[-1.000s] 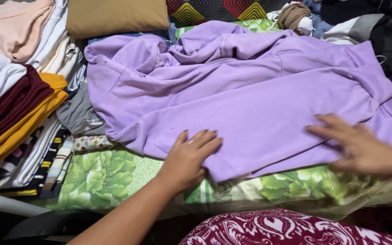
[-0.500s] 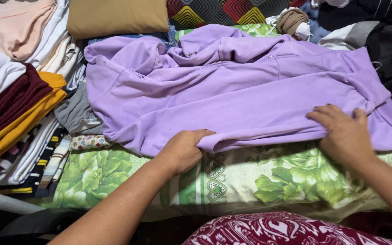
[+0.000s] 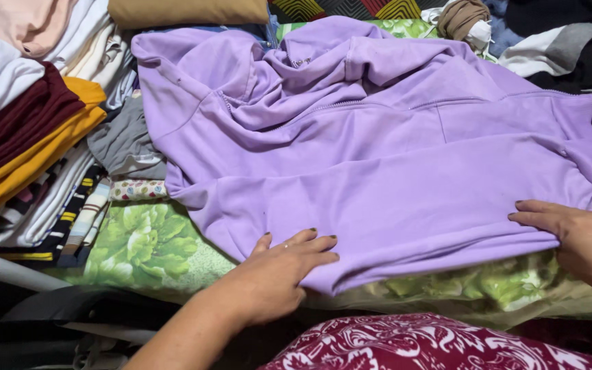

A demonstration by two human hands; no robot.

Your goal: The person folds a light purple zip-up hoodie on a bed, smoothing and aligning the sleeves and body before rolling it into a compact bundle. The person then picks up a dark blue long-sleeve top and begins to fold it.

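Observation:
A lilac hooded sweatshirt (image 3: 378, 157) lies spread across a green leaf-print bedsheet (image 3: 145, 240), its near part doubled over into a long fold. My left hand (image 3: 279, 270) rests flat on the near left end of that fold, fingers apart. At the right end my right hand (image 3: 573, 236) lies flat on the fold's edge, fingers stretched out. Neither hand grips the cloth.
A stack of folded clothes (image 3: 22, 130) in white, maroon, yellow and stripes stands at the left. A tan pillow (image 3: 186, 12) lies at the back. Dark and grey garments (image 3: 570, 41) pile at the back right. Red patterned fabric (image 3: 433, 346) covers my lap.
The near edge of the sweatshirt has been folded over toward the back. Both hands now lie flat on the fold, where half a second ago they gripped its edge.

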